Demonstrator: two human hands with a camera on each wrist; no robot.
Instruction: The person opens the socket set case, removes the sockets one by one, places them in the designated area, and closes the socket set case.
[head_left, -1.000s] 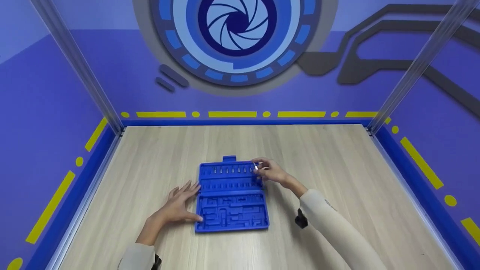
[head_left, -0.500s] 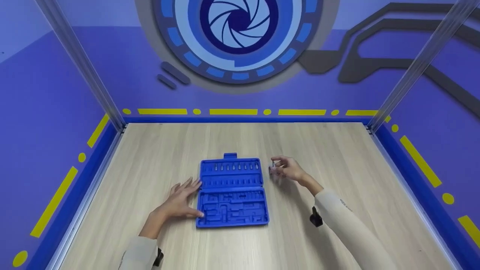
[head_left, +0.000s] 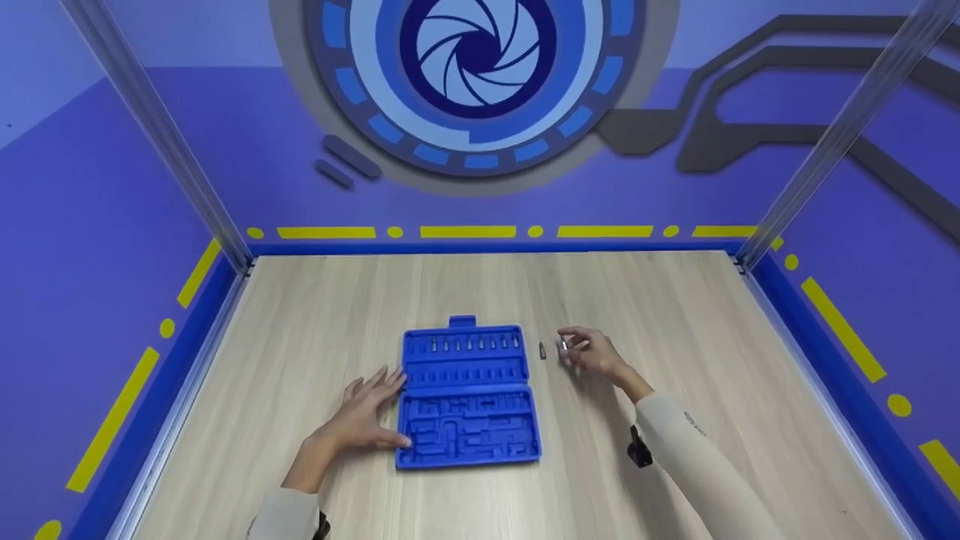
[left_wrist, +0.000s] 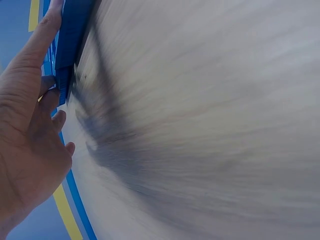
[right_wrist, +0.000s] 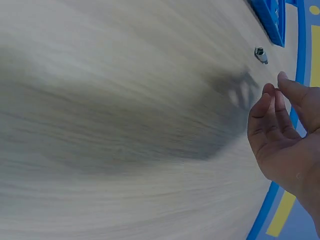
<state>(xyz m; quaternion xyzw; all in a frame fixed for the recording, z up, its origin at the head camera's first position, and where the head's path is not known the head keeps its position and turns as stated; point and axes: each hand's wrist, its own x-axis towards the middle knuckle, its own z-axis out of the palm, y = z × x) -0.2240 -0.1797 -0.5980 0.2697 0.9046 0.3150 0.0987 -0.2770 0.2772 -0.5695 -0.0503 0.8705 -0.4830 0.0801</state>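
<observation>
A blue plastic tool case [head_left: 469,428] lies unfolded on the table, with a row of small silver bits [head_left: 469,343] in its far half. My left hand [head_left: 360,416] steadies its left side, fingers spread along the edge and thumb over the near half's rim. In the left wrist view that thumb [left_wrist: 37,37] reaches onto the case wall [left_wrist: 70,37]. Right of the case, my right hand [head_left: 596,355] pinches a small silver bit [head_left: 565,343] between thumb and fingers. Another metal bit [head_left: 542,350] sits on the table between that hand and the case; its hollow end shows in the right wrist view.
The light wooden table [head_left: 330,315] is closed in at the back and sides by blue printed walls [head_left: 187,135] with yellow dashes. Metal posts [head_left: 161,135] rise at the back corners. Many moulded recesses of the case hold nothing.
My right hand has moved right, off the case's far right corner, carrying a silver bit. A bit on the table beside the case is now uncovered. My left hand stays on the case.
</observation>
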